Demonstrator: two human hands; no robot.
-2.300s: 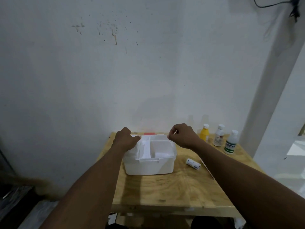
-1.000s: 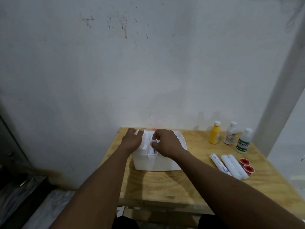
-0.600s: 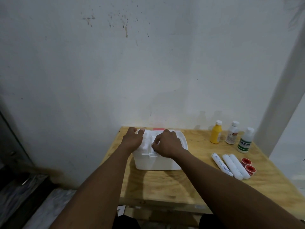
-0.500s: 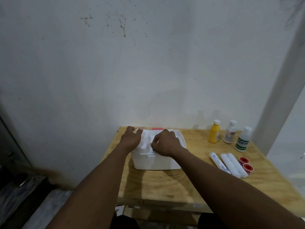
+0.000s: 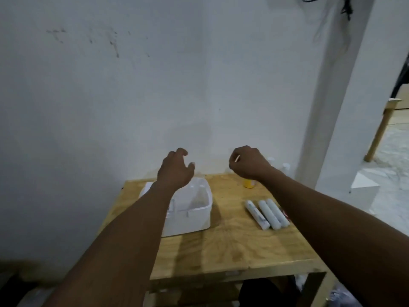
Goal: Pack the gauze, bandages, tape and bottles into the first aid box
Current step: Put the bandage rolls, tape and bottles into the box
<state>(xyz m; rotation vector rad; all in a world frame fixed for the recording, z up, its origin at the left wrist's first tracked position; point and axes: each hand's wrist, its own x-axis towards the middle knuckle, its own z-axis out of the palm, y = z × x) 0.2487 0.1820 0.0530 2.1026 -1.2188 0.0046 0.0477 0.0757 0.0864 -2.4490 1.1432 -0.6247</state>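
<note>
The white first aid box (image 5: 194, 218) stands open on the wooden table (image 5: 232, 249), left of centre. My left hand (image 5: 176, 168) hovers above its back edge, fingers loosely curled and holding nothing. Raised over the table's back right, my right hand (image 5: 247, 165) is curled into a fist; a thin pale sliver shows at its thumb side and I cannot tell what it is. Three white bandage rolls (image 5: 266, 214) lie side by side right of the box. A yellow bottle (image 5: 249, 183) is mostly hidden behind my right wrist. Two white bottle caps (image 5: 286, 166) peek out behind it.
A white wall runs along the table's back edge. A white pillar (image 5: 345, 107) stands at the back right corner, with a white step (image 5: 363, 191) beside it. A second wooden table's leg (image 5: 379, 136) shows far right. My right forearm covers the table's right edge.
Both hands have lifted off the box and moved apart, the right one rising over the bottles. The view has swung, so the box sits lower and further left.
</note>
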